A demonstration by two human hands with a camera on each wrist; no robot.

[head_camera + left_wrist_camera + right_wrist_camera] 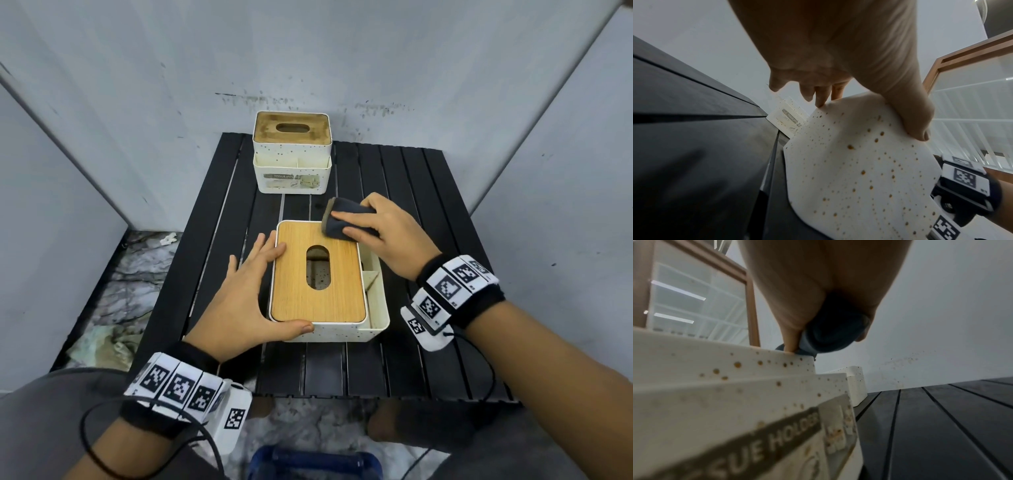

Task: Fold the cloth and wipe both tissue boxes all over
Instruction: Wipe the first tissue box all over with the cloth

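A person worked at a black slatted counter [428,212], steadying the near tissue box [329,329] with the left hand [239,294] while the right hand [387,236] pressed a folded cloth [346,219] onto the box's far corner. The left fingers [263,253] lay straight and spread, their tips on the edge of the wooden lid [294,274] and the thumb along the box's near rim; they braced the box and did not curl round it. The right fingers [352,216] were clamped on the cloth, thumb under and fingers over the wad, as the right wrist view also showed.

The box looked like rigid, speckled white plastic, apparently empty through its oval slot, and so probably light and inclined to slide on the smooth slats; a flat hand against its side, opposite the wiping fingers, seemed the sound hold. The lid appeared to sit loose in the rim and might lift if caught at an edge. The cloth, dark and soft, kept its shape only while pinched and would likely unfold if let go.

The second tissue box [293,161] stood well beyond both sets of fingertips, near the wall, its lid visibly grimy.

Its front label [291,181] read "TISSUE HO", the rest illegible; the near box's label [764,443], below the right fingers, showed "SUE HOLDER". A small round logo could not be read.
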